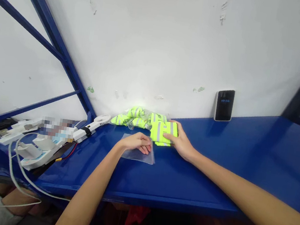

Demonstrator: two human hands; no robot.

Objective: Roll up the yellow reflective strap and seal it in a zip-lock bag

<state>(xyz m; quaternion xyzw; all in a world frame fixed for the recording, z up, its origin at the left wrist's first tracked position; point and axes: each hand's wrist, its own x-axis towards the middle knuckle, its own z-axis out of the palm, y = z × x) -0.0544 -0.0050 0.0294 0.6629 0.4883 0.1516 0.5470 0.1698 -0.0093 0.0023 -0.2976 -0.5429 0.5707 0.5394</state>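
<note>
While right hand [182, 143] grips fabric [159, 130], left [137, 141] overlaps bag [138, 156].

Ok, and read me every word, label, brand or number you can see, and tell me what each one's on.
"19:36", on the screen of the dark device by the wall.
Power strip: blue marking, too blurred to read.
Yellow bundle and clear bag: no readable text.
</note>
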